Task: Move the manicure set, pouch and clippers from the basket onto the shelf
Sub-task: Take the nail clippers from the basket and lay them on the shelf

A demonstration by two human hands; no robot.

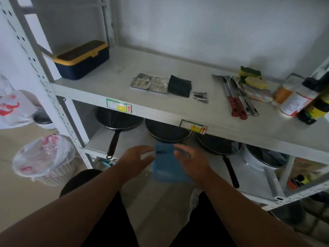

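Manicure set (149,83), pouch (179,85), clippers (200,97) on shelf (110,81), both grips apart, well below

Dim, grey indoor light, soft shadows under the shelf (160,111) where the pans (167,132) sit dark, both hands (135,157) motion-blurred, blue basket (167,166) smeared, uprights bent at the edges by wide-angle lens, overall soft focus
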